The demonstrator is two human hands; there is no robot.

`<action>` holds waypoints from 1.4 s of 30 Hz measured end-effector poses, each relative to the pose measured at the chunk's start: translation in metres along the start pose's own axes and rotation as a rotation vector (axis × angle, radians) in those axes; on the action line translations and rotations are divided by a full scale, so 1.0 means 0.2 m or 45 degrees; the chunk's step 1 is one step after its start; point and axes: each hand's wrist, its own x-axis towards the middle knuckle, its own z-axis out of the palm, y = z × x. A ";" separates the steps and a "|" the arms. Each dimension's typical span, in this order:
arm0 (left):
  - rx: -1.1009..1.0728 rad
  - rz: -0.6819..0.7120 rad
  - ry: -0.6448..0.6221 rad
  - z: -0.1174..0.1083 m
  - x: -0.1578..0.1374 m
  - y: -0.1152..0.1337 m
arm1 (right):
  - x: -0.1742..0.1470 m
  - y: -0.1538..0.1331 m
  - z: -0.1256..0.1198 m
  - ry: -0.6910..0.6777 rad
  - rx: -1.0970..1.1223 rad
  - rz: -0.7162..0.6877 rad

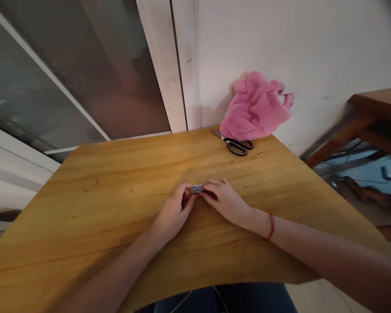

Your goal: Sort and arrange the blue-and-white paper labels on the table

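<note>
A small dark-blue and white printed block [197, 188] sits between my two hands, just above or on the wooden table [133, 174]; its exact kind is too small to make out. My left hand [177, 208] pinches its left end between thumb and curled fingers. From the other side, my right hand [226, 201] grips the right end with thumb and index finger, a red cord around that wrist. The fingers hide both ends of the block.
Black-handled scissors [237, 145] lie near the table's far edge, beside a crumpled pink plush cloth [257, 106] against the white wall [296, 43]. A glazed door [84, 65] stands behind the table at left. Another wooden table [381, 102] is at right.
</note>
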 end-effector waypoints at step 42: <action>0.034 0.055 -0.041 0.00 -0.01 0.00 | -0.01 -0.02 0.01 -0.091 -0.307 -0.177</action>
